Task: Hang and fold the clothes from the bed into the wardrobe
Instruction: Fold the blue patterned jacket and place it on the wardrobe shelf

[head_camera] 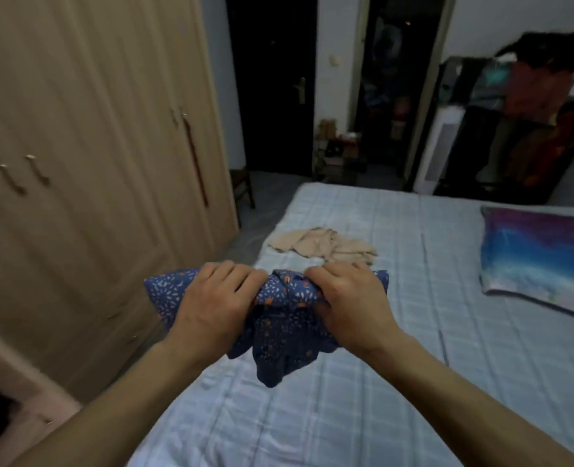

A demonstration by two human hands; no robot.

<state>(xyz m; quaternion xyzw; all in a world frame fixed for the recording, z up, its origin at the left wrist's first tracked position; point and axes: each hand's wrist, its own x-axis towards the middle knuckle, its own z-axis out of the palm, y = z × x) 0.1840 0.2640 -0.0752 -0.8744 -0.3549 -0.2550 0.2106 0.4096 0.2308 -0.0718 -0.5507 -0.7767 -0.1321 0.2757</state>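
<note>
From the head view we see both hands held side by side over the near left edge of the bed. The left hand (211,305) and the right hand (349,301) each grip the top of a dark blue cotton garment with small white and orange specks (278,332). The fingers (231,273) of both hands are curled over the bunched cloth and clamped on it. The garment is lifted off the pale blue checked quilted bed (379,382), its loose lower part hanging down between the wrists.

Farther along the bed lies a crumpled beige fabric garment (322,246), spread flat and untouched, well apart from the hands. To the right rests a blue and purple satin pillow (541,254).

On the left stands the tall light-brown wooden wardrobe (93,163), all of its visible doors shut.

We judge the task to be partly done at most: the blue garment looks gathered but not neatly folded, and it has yet to go into the wardrobe. A door must be opened first, and the beige garment is left to handle after that. We cannot tell what the wardrobe already holds.
</note>
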